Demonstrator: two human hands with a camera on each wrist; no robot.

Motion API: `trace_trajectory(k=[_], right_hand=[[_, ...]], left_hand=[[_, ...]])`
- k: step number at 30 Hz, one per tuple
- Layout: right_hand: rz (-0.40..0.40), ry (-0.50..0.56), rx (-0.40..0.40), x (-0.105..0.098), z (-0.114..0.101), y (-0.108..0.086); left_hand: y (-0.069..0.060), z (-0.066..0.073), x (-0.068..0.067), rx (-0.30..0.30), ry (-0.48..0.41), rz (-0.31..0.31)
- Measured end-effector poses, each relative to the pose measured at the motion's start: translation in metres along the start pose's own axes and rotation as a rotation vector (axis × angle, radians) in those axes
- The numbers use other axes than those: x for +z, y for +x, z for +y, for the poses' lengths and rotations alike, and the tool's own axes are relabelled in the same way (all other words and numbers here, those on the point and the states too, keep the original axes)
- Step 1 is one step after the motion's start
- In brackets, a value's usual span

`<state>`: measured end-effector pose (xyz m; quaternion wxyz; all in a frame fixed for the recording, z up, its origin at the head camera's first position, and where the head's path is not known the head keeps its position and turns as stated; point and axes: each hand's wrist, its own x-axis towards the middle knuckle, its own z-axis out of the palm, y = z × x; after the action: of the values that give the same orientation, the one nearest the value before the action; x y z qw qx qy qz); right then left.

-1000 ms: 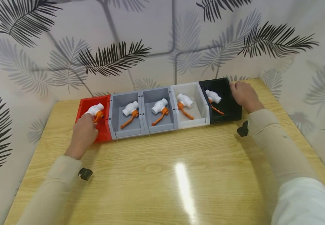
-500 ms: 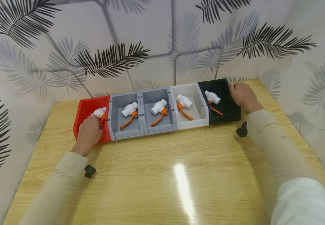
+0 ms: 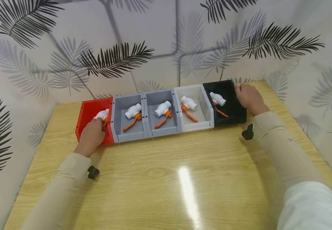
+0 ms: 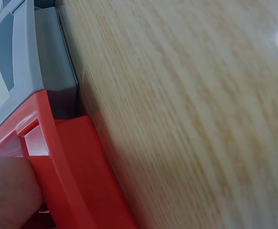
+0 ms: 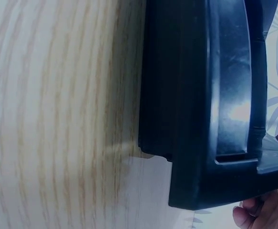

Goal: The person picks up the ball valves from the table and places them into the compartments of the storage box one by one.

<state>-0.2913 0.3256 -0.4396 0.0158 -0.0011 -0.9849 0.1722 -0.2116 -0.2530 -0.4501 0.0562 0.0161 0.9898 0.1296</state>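
Note:
My left hand (image 3: 92, 134) reaches over the front of the red bin (image 3: 86, 110), its curled fingers at a white ball valve (image 3: 102, 114) with an orange handle; the fingertips are hidden. In the left wrist view, part of that hand (image 4: 10, 193) dips inside the red bin's front edge. At the other end, my right hand (image 3: 250, 98) grips the right wall of the black bin (image 3: 233, 110). Fingers (image 5: 267, 212) show outside that wall in the right wrist view. Another ball valve (image 3: 218, 99) lies inside the black bin, apart from the hand.
Between them stand two grey bins (image 3: 128, 134) and a white bin (image 3: 203, 123), in one touching row. Each holds a similar valve (image 3: 132, 111). The wooden table (image 3: 143, 179) spreads in front; a patterned wall (image 3: 160, 41) rises behind.
My left hand has moved slightly right with the ball valve, which now sits lower and further right in the red bin. The right hand has stayed on the black bin.

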Motion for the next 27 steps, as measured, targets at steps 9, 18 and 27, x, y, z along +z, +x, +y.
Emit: trace_trajectory(k=[9, 18, 27], right_hand=[[-0.014, -0.005, 0.009, 0.001, 0.002, 0.003], [-0.004, 0.003, 0.005, 0.001, 0.001, 0.002], [0.001, 0.013, 0.001, 0.003, 0.001, 0.002]], left_hand=[[0.003, 0.000, -0.002, -0.048, -0.031, -0.082], [0.002, 0.004, -0.010, -0.112, -0.088, -0.151], [0.005, 0.003, -0.011, -0.101, -0.083, -0.183]])
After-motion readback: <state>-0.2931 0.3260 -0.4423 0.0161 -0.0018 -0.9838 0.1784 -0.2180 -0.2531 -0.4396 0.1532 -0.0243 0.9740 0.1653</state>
